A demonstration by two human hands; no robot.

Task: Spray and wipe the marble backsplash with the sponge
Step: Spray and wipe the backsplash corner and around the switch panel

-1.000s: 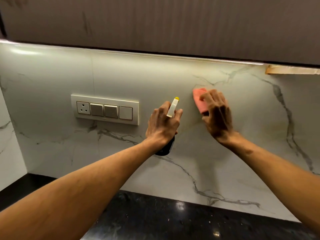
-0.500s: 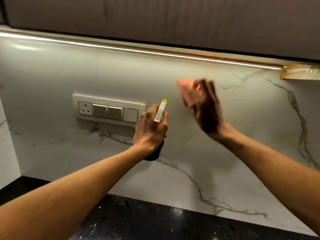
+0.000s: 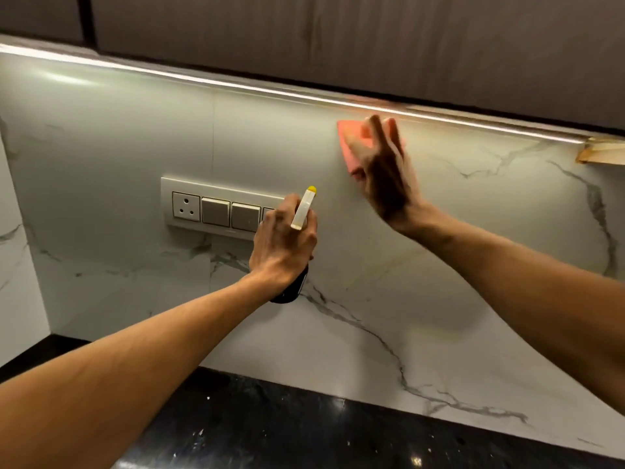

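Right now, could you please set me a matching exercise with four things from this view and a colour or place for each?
Things:
1. sponge
2. bottle
3. switch plate
4. counter

Descriptions:
a. black, along the bottom
b. gripped in the left hand
c. pink, pressed to the backsplash by the right hand
d. white, set in the backsplash at the left

Pairs: 1-c, 2-b, 3-d, 4-a

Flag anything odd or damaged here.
A pale wooden piece juts out under the cabinet at far right, tilted and unfinished-looking. White specks dot the black counter.
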